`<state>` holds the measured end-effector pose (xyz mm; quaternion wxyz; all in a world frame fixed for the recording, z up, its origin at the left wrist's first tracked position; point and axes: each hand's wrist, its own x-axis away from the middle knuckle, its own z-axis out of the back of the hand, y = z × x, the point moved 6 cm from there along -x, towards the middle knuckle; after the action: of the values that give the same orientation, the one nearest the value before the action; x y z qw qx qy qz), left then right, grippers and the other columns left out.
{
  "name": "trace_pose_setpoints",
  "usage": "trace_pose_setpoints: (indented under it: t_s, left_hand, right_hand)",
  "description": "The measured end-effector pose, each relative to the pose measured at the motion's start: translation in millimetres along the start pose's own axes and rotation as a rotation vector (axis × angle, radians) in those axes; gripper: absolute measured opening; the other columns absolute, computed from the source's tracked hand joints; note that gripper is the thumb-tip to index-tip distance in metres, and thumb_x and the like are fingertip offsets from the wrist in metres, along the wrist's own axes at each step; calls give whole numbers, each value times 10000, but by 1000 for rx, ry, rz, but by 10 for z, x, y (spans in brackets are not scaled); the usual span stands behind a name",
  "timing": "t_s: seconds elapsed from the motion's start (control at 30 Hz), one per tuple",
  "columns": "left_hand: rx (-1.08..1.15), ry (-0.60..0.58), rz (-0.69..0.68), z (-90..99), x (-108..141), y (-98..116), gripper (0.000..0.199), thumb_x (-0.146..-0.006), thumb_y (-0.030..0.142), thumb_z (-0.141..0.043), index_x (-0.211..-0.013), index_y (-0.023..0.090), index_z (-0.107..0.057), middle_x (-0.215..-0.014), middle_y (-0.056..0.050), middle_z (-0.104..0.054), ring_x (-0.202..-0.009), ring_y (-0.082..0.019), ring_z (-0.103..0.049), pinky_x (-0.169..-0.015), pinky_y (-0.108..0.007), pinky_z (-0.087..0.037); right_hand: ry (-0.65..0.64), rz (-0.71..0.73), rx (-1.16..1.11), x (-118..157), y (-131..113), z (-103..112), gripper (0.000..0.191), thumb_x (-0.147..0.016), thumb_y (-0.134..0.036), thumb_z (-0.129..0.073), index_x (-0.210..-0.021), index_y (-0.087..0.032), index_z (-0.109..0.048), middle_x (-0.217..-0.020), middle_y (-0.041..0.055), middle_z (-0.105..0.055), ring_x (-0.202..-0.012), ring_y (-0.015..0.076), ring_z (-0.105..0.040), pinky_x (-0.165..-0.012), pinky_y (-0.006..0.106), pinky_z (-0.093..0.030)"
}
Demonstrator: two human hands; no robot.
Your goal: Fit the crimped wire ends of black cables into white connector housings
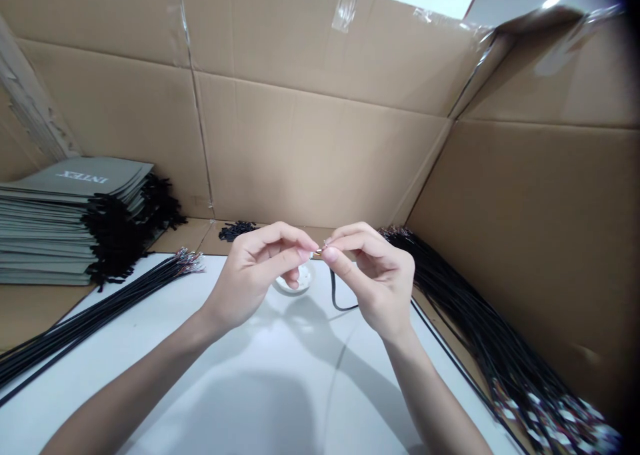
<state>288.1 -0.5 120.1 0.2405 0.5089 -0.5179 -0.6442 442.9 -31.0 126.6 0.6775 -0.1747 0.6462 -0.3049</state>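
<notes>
Over the white table (240, 388), my two hands meet fingertip to fingertip. My left hand (265, 261) is closed in a pinch on a tiny pale piece, too small to name. My right hand (373, 268) is closed too, pinching the thin wires at the end of a black cable (334, 288). That cable bends down below the fingers and passes behind my right hand. Directly behind my left fingertips stands a small round white dish (299, 283), partly covered by them; small white bits seem to lie in it.
At left lies a bundle of black cables (125, 301) with stripped wire ends; a larger cable bundle (470, 308) with white connectors runs along the right. A stack of grey sleeves (45, 228), small black pieces (237, 230) and cardboard walls (310, 148) surround the table.
</notes>
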Motion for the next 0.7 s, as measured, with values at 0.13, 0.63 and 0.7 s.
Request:
trace_pose_setpoints:
  t_s: [0.13,0.63,0.7]
  left_hand:
    - [92,-21,77,8,-8,-66,73,-865,170,-678,-811,200,-717,-667,38,-601,-557,-78,-562,-587,-196,-494]
    - [365,-79,375,-89,-10,-256,283,-789,208,-778,-982,194,-571,-505,86,-522,-504,-69,-452,-484,-140,-409]
    - [329,-70,358,-79,-3,-234,309,-777,221,-795,-983,193,-566,-504,84,-534,-508,-74,-452,-486,-144,-421]
  right_hand:
    - [1,10,-1,4,-1,-5,101,-851,-132,-706,-795,-214,-724,-837,33,-672,-759,170,-645,-657,319,-541]
    - [-136,334,410,10,-351,-1,145,-831,-65,-686,-808,-207,-666,-823,33,-688,-752,175,-618,-666,342,-505]
    - [-138,343,428,19,-365,-5,143,-830,-63,-688,-808,-202,-660,-826,37,-688,-764,175,-619,-672,340,-503]
